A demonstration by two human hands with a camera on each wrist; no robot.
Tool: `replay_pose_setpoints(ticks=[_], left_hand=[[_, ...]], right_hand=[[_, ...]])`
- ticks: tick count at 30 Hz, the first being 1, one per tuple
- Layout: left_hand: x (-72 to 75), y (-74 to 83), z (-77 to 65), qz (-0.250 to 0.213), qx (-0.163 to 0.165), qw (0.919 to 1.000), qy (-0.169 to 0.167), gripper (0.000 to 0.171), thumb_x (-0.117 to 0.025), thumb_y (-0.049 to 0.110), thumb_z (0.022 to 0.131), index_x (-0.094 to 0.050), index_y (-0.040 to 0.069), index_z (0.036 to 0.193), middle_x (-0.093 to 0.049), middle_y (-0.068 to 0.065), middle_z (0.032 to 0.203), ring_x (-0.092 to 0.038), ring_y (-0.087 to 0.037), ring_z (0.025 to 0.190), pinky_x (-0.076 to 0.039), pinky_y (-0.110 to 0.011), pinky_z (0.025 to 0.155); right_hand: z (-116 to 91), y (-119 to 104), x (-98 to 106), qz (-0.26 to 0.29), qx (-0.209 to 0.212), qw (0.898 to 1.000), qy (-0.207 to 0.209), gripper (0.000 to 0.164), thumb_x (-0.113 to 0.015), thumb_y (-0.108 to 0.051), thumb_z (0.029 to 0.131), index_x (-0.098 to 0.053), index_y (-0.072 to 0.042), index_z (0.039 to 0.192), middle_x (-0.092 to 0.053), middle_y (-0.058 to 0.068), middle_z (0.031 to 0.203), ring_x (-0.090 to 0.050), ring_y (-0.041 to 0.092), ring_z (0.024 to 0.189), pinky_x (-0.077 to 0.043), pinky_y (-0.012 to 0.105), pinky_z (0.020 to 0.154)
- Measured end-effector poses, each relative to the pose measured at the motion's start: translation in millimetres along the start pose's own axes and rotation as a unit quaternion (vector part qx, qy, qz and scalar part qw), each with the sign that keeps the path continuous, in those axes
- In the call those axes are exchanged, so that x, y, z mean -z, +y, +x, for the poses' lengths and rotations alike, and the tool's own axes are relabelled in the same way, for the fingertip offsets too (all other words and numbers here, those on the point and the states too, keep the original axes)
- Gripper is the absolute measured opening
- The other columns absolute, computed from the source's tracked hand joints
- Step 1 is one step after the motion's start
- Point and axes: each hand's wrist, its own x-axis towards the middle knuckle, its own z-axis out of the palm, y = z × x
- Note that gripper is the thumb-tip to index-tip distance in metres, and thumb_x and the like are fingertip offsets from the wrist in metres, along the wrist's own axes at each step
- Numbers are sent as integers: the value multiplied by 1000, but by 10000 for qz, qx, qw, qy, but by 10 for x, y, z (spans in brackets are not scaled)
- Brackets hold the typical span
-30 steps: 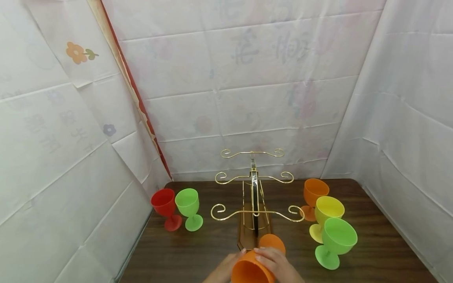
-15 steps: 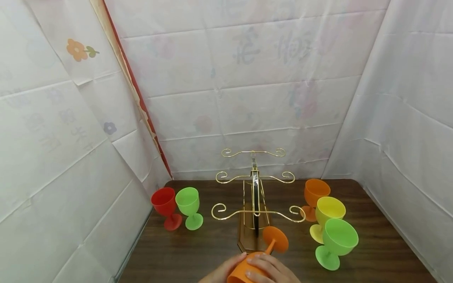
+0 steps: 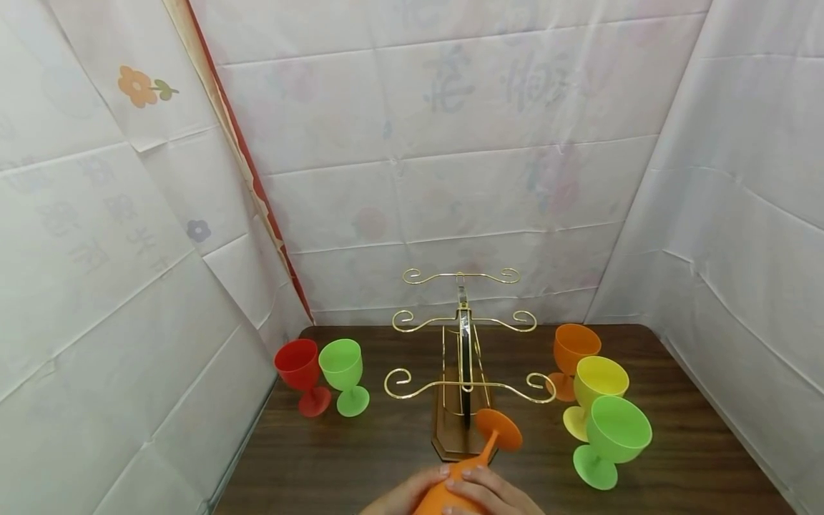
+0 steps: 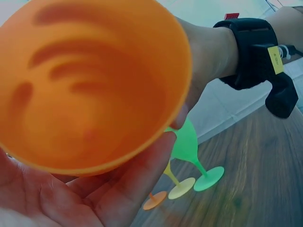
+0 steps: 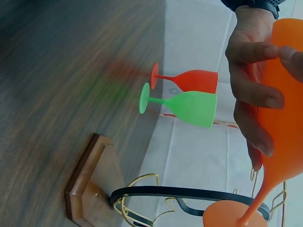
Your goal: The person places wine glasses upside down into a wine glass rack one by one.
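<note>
Both hands hold an orange plastic goblet at the near edge of the head view. It is tilted, with its round foot pointing away and its mouth toward the person. My left hand grips the bowl from the left, fingers curled round it in the right wrist view. From the other side, my right hand wraps its fingers over the bowl. Looking into the bowl, the left wrist view shows finger shadows through its wall. Just beyond the goblet's foot stands a gold wire rack on a wooden base.
A red goblet and a green goblet stand at left on the dark wooden table. Orange, yellow and green goblets stand at right. White cloth walls surround the table.
Between the hands, the orange goblet has tipped: its mouth turned down out of the head view while its foot rose. Both hands keep their hold. The rack and other goblets stay put.
</note>
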Motion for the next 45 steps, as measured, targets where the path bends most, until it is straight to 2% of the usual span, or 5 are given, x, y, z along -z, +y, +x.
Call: replay_pose_setpoints(ticks=[23,25,31,35,45], left_hand=[[-50,39,13,1923,-1435,9684,686,68,-57,23,91,-23,-7,142,-46,-1,126,-51,-12,108,-45,-29,93],[-56,23,27,2201,-1629,9574,914,71,-62,23,89,-25,-5,142,-46,-3,127,-51,-13,109,-46,-28,92],[-78,-21,78,3096,-2141,9068,1898,70,-69,13,83,-32,1,141,-51,-8,126,-52,-10,109,-47,-28,87],[-91,-48,103,3451,-2351,8779,2344,70,-69,7,81,-34,4,141,-48,-12,131,-50,-10,113,-46,-29,88],[-112,-20,94,3951,-2940,8380,2349,72,-68,4,79,-34,9,142,-45,-13,133,-49,-13,113,-46,-31,89]], right_hand=[[-84,195,148,1796,-1392,9635,1413,24,-55,-18,94,-58,6,97,-58,12,100,-54,19,91,-39,18,83],[-104,149,169,2581,-2094,9357,1180,20,-58,-1,86,-52,6,103,-54,9,104,-53,15,95,-42,18,82],[-60,-3,259,4606,-4576,7604,148,60,-63,2,81,-36,-2,135,-44,-11,131,-45,2,114,-46,26,88],[-41,21,269,5083,-5028,6989,-212,78,-70,-13,82,-23,13,138,-38,1,138,-43,-1,117,-42,21,93],[20,9,236,4761,-5379,6946,-384,75,-69,-7,82,-23,21,134,-45,15,134,-46,-5,110,-43,18,89]])
